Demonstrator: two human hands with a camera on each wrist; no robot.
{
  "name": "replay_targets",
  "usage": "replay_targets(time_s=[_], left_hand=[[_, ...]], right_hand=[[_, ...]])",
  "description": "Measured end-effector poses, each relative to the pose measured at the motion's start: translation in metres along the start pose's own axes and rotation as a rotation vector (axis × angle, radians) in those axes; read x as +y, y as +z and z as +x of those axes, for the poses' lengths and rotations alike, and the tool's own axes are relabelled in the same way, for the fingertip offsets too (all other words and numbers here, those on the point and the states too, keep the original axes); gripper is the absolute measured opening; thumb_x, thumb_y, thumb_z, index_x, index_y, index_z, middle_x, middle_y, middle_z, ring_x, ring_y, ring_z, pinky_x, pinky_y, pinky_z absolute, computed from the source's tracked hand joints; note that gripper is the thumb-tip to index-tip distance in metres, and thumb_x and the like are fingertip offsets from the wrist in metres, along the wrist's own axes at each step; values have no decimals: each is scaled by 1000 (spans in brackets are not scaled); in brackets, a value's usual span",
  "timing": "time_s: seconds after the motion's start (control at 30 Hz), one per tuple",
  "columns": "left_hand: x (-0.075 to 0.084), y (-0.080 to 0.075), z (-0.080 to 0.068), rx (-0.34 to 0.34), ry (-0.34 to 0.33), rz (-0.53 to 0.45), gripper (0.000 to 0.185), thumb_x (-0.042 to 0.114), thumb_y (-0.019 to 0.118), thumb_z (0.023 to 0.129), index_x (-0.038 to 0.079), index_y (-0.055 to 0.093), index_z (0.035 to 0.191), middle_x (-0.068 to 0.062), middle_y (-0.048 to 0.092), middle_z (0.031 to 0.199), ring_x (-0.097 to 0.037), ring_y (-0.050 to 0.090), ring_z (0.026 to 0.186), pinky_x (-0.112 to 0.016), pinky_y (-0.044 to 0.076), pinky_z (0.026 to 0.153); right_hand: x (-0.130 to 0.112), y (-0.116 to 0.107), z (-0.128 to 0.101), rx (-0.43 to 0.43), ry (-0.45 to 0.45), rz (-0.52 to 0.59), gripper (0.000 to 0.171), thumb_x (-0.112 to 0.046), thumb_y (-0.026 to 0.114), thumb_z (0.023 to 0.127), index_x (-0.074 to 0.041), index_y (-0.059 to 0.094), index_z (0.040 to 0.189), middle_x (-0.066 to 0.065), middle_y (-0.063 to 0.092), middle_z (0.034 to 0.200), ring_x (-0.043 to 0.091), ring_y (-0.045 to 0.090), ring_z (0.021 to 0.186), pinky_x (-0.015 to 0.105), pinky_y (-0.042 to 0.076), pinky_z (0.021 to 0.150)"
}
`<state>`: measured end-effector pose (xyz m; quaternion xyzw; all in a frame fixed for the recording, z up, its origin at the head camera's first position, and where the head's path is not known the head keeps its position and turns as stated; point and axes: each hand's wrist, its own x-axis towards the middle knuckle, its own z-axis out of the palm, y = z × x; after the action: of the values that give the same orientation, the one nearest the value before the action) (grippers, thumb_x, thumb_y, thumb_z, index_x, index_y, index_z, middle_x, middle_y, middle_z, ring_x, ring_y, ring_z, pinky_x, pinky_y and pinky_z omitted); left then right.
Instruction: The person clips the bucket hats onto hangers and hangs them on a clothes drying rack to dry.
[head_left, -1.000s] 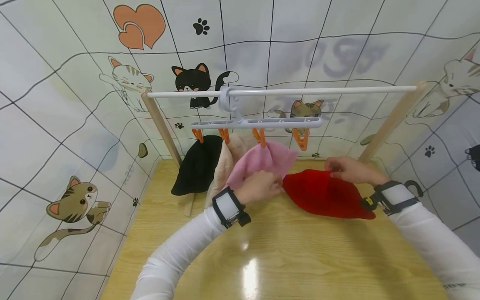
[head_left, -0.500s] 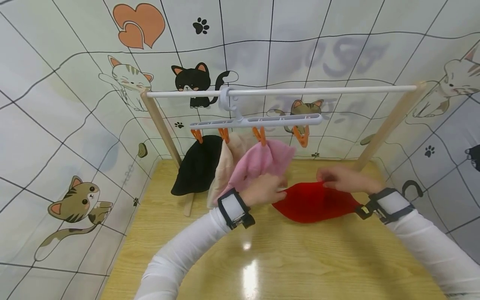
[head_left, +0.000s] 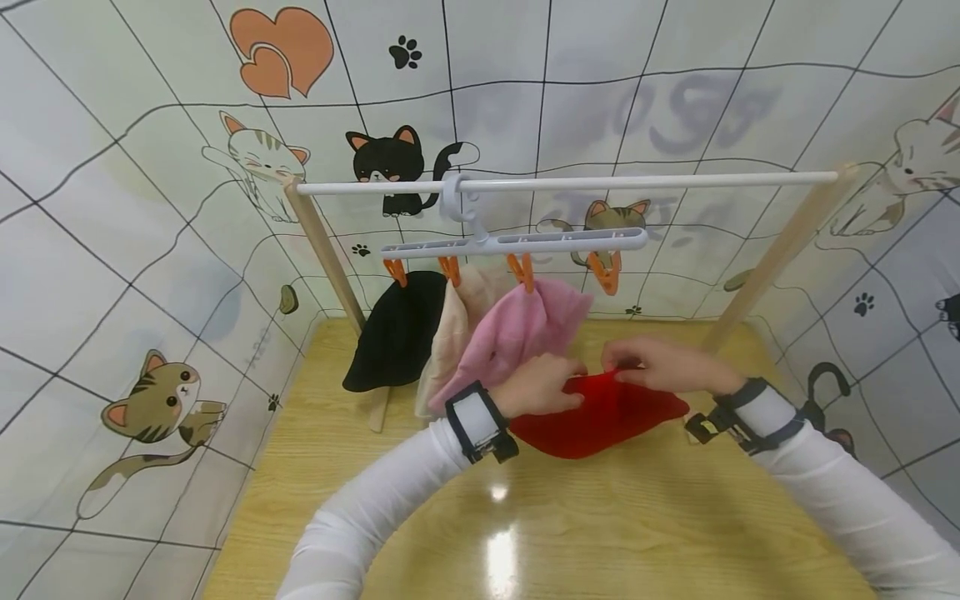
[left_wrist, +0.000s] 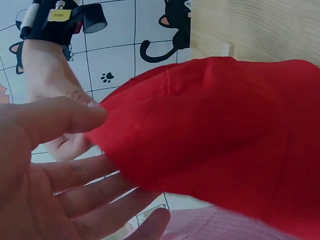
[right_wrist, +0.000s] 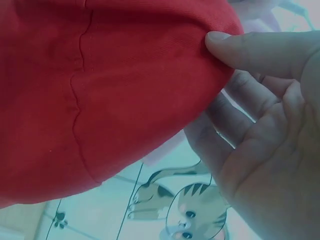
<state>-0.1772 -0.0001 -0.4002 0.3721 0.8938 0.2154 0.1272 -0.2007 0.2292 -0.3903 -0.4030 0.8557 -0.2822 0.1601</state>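
Note:
A red bucket hat (head_left: pixel 600 417) hangs crown down between the two hands, just above the table. My right hand (head_left: pixel 663 364) pinches its upper edge; in the right wrist view the thumb (right_wrist: pixel 225 47) presses on the red cloth with the fingers behind. My left hand (head_left: pixel 540 385) is at the hat's left part. In the left wrist view its thumb (left_wrist: pixel 85 116) overlaps the hat's tip, and the other fingers spread fairly straight beside and behind the cloth. A pink hat (head_left: pixel 517 333) hangs behind the left hand.
A white hanger (head_left: pixel 525 243) hooks over a white rail (head_left: pixel 645 181) on wooden posts. Orange clips hold a black hat (head_left: pixel 397 333), a cream hat (head_left: pixel 450 333) and the pink one. The rightmost orange clip (head_left: pixel 604 271) holds nothing. Cat-patterned walls surround the wooden table (head_left: pixel 600 533).
My right hand has carried the red hat left and slightly toward the body. My left hand has shifted a little right, so the hat now overlaps its fingers.

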Motion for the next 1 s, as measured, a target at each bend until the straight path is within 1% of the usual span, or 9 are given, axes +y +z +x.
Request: replay_targets(time_s=[0.13, 0.2, 0.37, 0.47, 0.57, 0.7, 0.77, 0.9, 1.0], left_hand=[[3, 2, 2, -19, -11, -14, 14, 23, 65, 93, 11, 63, 100, 5, 56, 69, -8, 53, 59, -17, 43, 54], [4, 2, 1, -17, -13, -38, 12, 24, 64, 94, 13, 61, 96, 4, 54, 65, -9, 52, 55, -18, 42, 51], [2, 2, 0, 57, 17, -71, 12, 23, 61, 96, 12, 58, 92, 3, 49, 59, -9, 50, 48, -18, 41, 46], [1, 2, 0, 116, 41, -84, 12, 19, 62, 95, 10, 59, 89, 2, 48, 58, -8, 49, 47, -18, 40, 45], [1, 1, 0, 156, 57, -88, 12, 17, 62, 95, 9, 61, 86, 2, 50, 59, -7, 50, 49, -17, 41, 46], [1, -2, 2, 171, 53, -69, 13, 17, 62, 95, 10, 64, 84, 4, 52, 61, -6, 51, 50, -16, 42, 48], [3, -4, 3, 169, 38, -60, 13, 17, 62, 95, 9, 64, 84, 3, 52, 60, -7, 50, 50, -16, 42, 48], [4, -11, 5, 174, -6, -56, 20, 17, 62, 95, 9, 62, 77, 2, 49, 57, -9, 49, 49, -19, 40, 46], [5, -17, 6, 178, -41, -82, 25, 15, 61, 95, 9, 57, 71, 1, 47, 55, -11, 49, 49, -20, 39, 46]], right_hand=[[-10, 1, 6, 12, -31, 3, 18, 2, 66, 87, -14, 61, 93, -6, 58, 83, 13, 55, 77, 30, 51, 70], [-12, 3, 8, 27, -48, -1, 18, 2, 67, 87, -14, 62, 95, -5, 59, 85, 13, 55, 78, 31, 51, 71], [-11, 7, 12, 70, -85, -1, 17, 2, 67, 87, -11, 62, 97, -3, 63, 89, 13, 57, 82, 32, 51, 76], [-10, 8, 13, 88, -64, 29, 16, 1, 68, 87, -10, 62, 98, 1, 64, 90, 15, 58, 83, 34, 52, 77], [-9, 5, 13, 111, -30, 103, 16, 1, 67, 88, -8, 62, 100, 2, 64, 93, 18, 61, 90, 36, 52, 82], [-9, -10, 7, 205, 0, 158, 15, 0, 65, 89, -4, 62, 104, 3, 65, 98, 21, 63, 95, 33, 52, 83], [-12, -22, 4, 271, 20, 142, 15, -1, 64, 91, -1, 62, 106, 6, 65, 101, 23, 62, 96, 28, 52, 81], [-19, -49, 0, 344, 124, 175, 27, -10, 58, 97, 0, 56, 122, 13, 61, 116, 28, 57, 108, 21, 48, 84], [-25, -62, 1, 348, 189, 283, 41, -19, 54, 100, -3, 47, 136, 13, 55, 129, 27, 50, 118, 28, 44, 93]])
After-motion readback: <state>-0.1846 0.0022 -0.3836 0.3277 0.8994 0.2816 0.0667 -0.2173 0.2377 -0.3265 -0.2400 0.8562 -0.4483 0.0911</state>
